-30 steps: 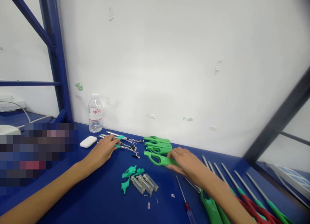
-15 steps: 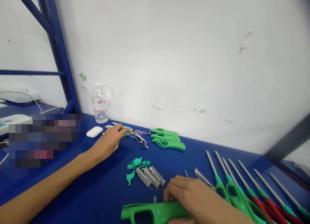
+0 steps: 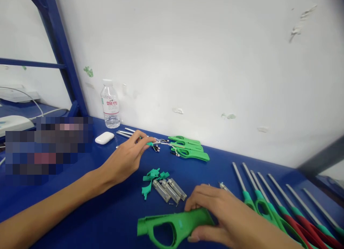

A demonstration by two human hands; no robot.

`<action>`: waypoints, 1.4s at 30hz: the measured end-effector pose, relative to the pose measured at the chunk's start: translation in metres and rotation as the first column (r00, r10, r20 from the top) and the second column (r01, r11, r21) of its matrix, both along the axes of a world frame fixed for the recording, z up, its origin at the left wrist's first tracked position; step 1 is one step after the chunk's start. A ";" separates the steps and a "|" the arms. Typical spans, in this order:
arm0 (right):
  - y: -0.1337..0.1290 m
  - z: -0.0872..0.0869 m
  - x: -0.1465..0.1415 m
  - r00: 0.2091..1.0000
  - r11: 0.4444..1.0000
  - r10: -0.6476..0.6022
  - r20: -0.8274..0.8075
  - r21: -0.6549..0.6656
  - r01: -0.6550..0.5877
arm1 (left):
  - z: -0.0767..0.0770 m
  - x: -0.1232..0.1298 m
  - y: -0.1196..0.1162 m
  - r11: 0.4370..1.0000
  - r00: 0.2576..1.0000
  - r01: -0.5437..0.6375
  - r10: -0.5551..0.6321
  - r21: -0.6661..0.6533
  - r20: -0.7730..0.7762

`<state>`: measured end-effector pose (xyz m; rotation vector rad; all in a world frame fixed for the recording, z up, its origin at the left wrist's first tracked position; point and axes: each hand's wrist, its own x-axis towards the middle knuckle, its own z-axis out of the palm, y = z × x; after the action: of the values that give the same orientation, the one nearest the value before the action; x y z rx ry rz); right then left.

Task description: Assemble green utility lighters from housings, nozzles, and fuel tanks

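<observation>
My left hand [image 3: 127, 155] pinches a lighter nozzle tube by its teal end [image 3: 149, 144], with thin wires trailing to the right; most of the tube is hidden behind the hand. More metal nozzle tubes [image 3: 124, 134] lie just beyond. Near the front, my right hand [image 3: 215, 211] grips a green lighter handle shell [image 3: 184, 224] by its wide end, with the trigger loop pointing left. Between the hands lie teal triggers [image 3: 152, 174] and several clear fuel tanks [image 3: 170, 191].
Several green shell halves [image 3: 190, 154] lie by the wall. Long-nozzled lighters [image 3: 264, 209] in green and red line the right side. A water bottle [image 3: 110, 107] and a white case [image 3: 104, 138] stand at the back left. Another fuel tank [image 3: 224, 187] is partly behind my right hand.
My left hand has lifted and moved right, drawing the wired nozzle from the pile. My right hand has raised the green handle shell slightly. The view has shifted a little.
</observation>
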<state>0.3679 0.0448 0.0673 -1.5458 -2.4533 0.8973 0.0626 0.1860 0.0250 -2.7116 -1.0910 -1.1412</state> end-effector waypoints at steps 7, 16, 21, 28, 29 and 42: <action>-0.004 -0.015 -0.008 0.993 0.979 0.116 -0.005 0.167 -0.114 | 0.000 0.001 -0.003 1.000 1.000 0.017 -0.017 0.007 -0.007; -0.006 -0.002 0.001 0.995 0.986 0.085 -0.048 0.149 -0.077 | 0.000 0.002 -0.004 1.000 1.000 0.006 -0.006 -0.001 0.019; 0.011 -0.009 0.040 0.996 0.937 -0.061 0.062 0.346 0.036 | 0.002 0.003 -0.009 1.000 0.998 0.016 -0.015 -0.010 0.060; 0.039 -0.024 0.084 0.953 0.885 -0.189 0.236 0.461 0.061 | 0.000 0.007 -0.010 0.999 0.995 0.006 -0.002 -0.036 0.100; 0.042 -0.024 0.086 0.952 0.891 -0.185 0.245 0.451 0.057 | 0.000 0.008 -0.010 0.999 0.995 0.007 -0.003 -0.039 0.103; 0.049 -0.031 0.088 0.936 0.918 -0.178 0.303 0.393 0.047 | 0.002 0.010 -0.017 0.998 0.992 0.052 -0.047 -0.038 0.116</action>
<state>0.4562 0.0943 0.0367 -1.7786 -2.5118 0.1228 0.0724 0.1692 0.0269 -2.7495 -1.0774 -1.3127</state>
